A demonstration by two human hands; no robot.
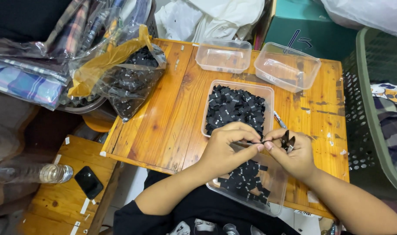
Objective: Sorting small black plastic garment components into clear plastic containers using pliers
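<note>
Both hands meet over the near tub [274, 204], just at 6 o'clock of the full tub [268, 93]. Left hand [226, 150] pinches a small black label [253, 142] at its fingertips; fingers [246, 130] clenched on it. Right hand [294, 156] touches the same label from 3 o'clock with thumb and forefinger, and also holds small snips [288, 141], blades up, tucked against the palm. So right fingers are closed on the snips, pinching the label too.

Label sits between the two hands, above the near tub's far edge. The near tub is a clear plastic one, holding a thin scatter of black labels, overhanging the surface [163, 113] edge at 6 o'clock. The full tub, at 12 o'clock of the hands, is heaped with the same black labels.

Two empty clear tubs [222, 56] [287, 67] stand side by side at the far edge, 12 to 1 o'clock. A pen [279, 119] lies just right of the full tub. A clear bag of black labels [131, 80] leans at 10 o'clock, with folded plaid cloth [26, 82] in plastic beyond it at 9–10 o'clock.

Green mesh basket [368, 113] at 3 o'clock, off the surface. Lower left, on a low stool [63, 200]: a phone [88, 182] and a water bottle [33, 173] on its side.
</note>
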